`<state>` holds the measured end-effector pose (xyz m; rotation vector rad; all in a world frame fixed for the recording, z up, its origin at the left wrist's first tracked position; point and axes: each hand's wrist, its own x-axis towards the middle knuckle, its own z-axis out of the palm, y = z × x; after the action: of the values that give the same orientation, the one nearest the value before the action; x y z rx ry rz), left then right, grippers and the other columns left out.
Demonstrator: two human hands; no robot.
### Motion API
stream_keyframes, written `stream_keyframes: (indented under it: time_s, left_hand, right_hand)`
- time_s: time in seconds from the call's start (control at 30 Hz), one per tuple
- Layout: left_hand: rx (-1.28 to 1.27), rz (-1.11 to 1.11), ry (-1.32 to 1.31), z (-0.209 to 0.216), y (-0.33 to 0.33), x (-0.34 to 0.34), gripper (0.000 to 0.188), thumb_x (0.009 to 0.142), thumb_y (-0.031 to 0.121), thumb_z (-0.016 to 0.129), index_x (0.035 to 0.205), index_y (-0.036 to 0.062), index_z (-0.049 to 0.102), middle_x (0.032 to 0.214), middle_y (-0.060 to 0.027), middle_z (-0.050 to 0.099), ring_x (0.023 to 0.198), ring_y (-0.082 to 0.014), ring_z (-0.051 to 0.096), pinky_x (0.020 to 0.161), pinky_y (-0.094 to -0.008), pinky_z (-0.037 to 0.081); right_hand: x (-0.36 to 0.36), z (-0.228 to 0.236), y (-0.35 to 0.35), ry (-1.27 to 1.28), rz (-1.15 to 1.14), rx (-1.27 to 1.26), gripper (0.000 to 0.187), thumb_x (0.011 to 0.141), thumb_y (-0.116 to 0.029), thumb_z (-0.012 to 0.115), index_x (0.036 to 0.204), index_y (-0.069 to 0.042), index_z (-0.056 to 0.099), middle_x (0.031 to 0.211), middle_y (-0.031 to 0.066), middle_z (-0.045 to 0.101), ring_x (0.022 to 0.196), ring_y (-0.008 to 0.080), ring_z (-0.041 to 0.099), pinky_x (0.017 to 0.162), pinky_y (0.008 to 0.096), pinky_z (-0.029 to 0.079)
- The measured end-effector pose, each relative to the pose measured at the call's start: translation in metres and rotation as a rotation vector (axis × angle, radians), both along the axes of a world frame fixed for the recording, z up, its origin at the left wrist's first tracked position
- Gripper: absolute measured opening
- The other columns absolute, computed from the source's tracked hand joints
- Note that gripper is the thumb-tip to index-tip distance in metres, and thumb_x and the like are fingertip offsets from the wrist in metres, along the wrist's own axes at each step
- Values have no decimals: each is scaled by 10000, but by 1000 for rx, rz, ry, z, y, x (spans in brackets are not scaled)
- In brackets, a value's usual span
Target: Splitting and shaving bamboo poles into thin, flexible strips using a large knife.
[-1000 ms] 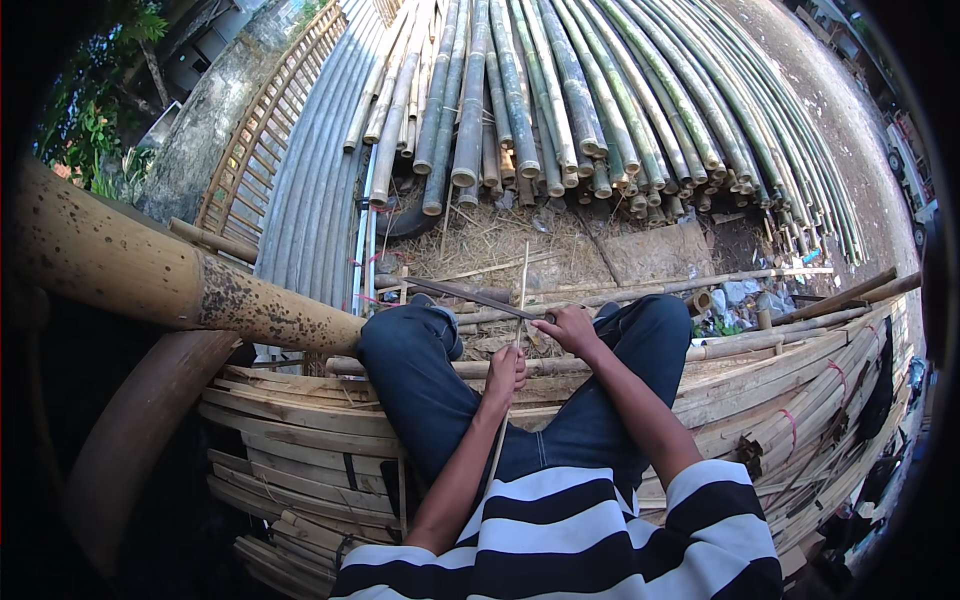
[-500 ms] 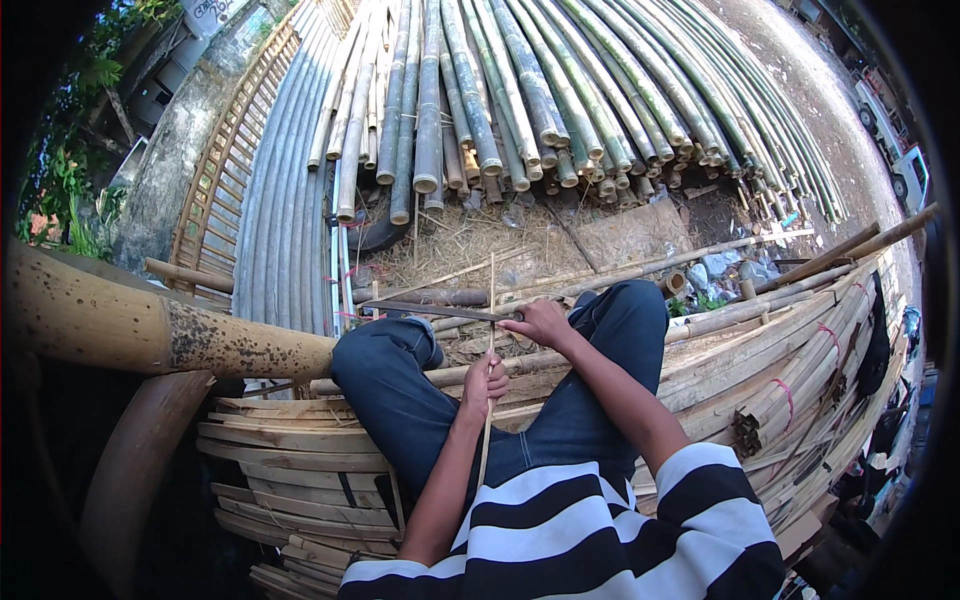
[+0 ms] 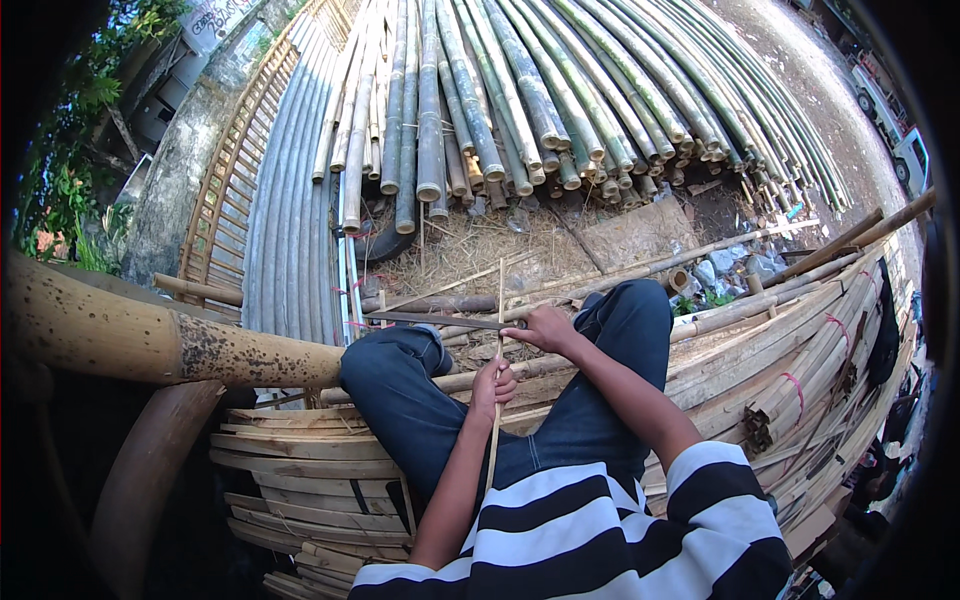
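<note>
A thin, pale bamboo strip [image 3: 495, 440] stands roughly lengthwise in front of me, its lower end reaching my striped shirt and its upper end rising past my knees. My left hand [image 3: 492, 385] is closed around its middle. Just above, my right hand [image 3: 545, 330] grips a long dark-bladed knife [image 3: 430, 319], whose handle is hidden in the fingers. The blade points left over my left knee and crosses the strip, seemingly against it. My right thumb and fingers are close beside the strip; whether they also pinch it I cannot tell.
Split bamboo slats [image 3: 310, 440] are piled around and under me. A thick bamboo pole [image 3: 260, 350] juts in at left. Ahead lie many long bamboo poles [image 3: 530, 120], corrugated sheets [image 3: 285, 220] and a bamboo ladder-like frame [image 3: 235, 150]. Straw and scraps [image 3: 470, 240] cover the ground.
The whole view has shifted slightly, so everything appears a little farther right and lower. Both hands keep their grips, with little visible movement against the strip.
</note>
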<state>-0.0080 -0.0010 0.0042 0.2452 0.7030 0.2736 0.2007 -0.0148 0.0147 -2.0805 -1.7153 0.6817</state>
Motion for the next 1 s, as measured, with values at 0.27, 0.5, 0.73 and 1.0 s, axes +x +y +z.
stream_keyframes:
  time_s: [0.27,0.5,0.73,1.0]
  left_hand:
    - [25,-20,-91,28,-10,3,301,1051,363,385,876,124,437,549,72,264,391,-21,207,319,-178,172]
    - [-97,-5,-267,14,6,7,243,1040,288,408,892,102,455,558,60,280,395,-28,232,327,-187,208]
    - [341,84,183,14,1,-4,237,1031,290,460,905,90,482,553,60,305,380,-31,249,339,-185,207]
    - [492,8,324,15,-7,2,237,1024,288,481,877,103,461,569,60,325,398,-28,282,345,-196,208]
  right_hand:
    - [56,-35,11,110,-662,-45,844,867,-746,431,638,38,642,559,228,572,603,373,639,584,463,480]
    - [44,-38,18,931,-858,75,672,903,-659,513,570,-76,531,513,34,513,373,133,476,355,289,354]
    - [13,-4,4,319,-174,-132,806,887,-687,466,622,63,594,525,223,512,533,367,572,588,481,455]
    - [15,4,5,51,-23,54,758,870,-696,469,670,12,654,624,259,583,644,421,609,620,502,470]
